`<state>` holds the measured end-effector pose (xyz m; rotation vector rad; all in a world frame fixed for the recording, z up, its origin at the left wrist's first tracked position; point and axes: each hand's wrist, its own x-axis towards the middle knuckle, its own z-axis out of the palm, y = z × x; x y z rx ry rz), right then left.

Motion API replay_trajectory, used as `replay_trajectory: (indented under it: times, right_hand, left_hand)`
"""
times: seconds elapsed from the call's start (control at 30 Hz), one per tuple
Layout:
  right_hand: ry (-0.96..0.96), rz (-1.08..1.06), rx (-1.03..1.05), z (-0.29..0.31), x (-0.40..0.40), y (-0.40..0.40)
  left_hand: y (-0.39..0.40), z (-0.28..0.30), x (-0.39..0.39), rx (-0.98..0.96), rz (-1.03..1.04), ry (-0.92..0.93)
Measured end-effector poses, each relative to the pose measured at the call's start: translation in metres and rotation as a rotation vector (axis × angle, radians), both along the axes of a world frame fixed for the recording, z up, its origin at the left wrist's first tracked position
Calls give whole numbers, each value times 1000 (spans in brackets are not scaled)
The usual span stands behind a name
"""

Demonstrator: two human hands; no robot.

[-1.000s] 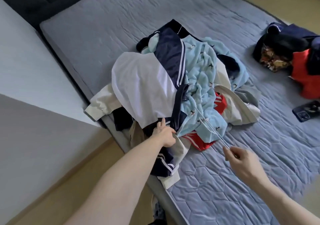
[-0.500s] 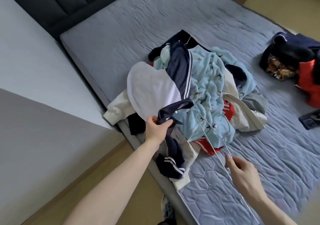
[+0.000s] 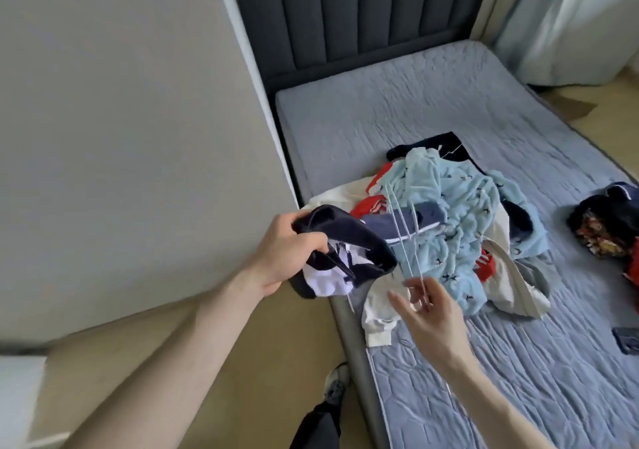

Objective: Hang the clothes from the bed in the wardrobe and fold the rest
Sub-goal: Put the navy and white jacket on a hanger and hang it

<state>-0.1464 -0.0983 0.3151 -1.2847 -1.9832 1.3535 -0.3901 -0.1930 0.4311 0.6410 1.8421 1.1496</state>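
Left hand (image 3: 287, 251) now grips the navy-and-white sailor-style top (image 3: 342, 258), fingers curled round a bunched fold. A sec ago that top lay spread flat on the heap w/ its white panel up; now it's lifted clear off the pile and hangs in a clump over the bed edge, just beside the grey wardrobe panel (image 3: 131, 130). So one garment is picked out & separated — 1st step toward hanging it.

Right hand (image 3: 428, 310) pinches the thin white wire hangers (image 3: 404, 241) btwn thumb and fingertips, other fingers loose and spread. Hangers were low and pointing away across the clothes half a sec back; now they stand more upright, tips resting against the light-blue fleece garment w/ small dark print (image 3: 463, 227). Looks like more than one wire, can't tell the count.

Rest of the pile — red striped piece (image 3: 370, 203), cream top (image 3: 383, 310) — sits untouched on the grey quilted bed (image 3: 518, 362). Second dark heap (image 3: 605, 227) far right, well apart.

Judgement: task barely begun; next needs the top shaken open to find the neck, then one hanger freed from the bunch. Risk: hangers tangled together, or snagging the fleece.
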Motion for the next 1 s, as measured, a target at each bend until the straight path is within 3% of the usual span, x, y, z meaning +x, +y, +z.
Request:
replay_trajectory:
  times: [0.13, 0.23, 0.47, 0.63, 0.7, 0.83, 1.0]
  right_hand:
    - [78, 119, 31, 35, -2, -55]
    - [-10, 243, 82, 52, 11, -94]
    - [-13, 587, -295, 77, 24, -176]
    - [65, 697, -293, 120, 22, -223]
    - [104, 847, -212, 145, 19, -242]
    - [150, 1070, -10, 181, 6, -301]
    - [241, 1235, -101, 200, -11, -387]
  left_hand:
    - [-95, 54, 62, 111, 29, 50]
    - [-155, 82, 105, 154, 96, 87]
    - [-281, 126, 165, 182, 229, 33]
    - [-387, 138, 170, -30, 436, 403]
    - [-428, 142, 181, -117, 463, 440]
    - [-469, 157, 207, -104, 383, 369]
    - [-511, 177, 213, -38, 291, 441]
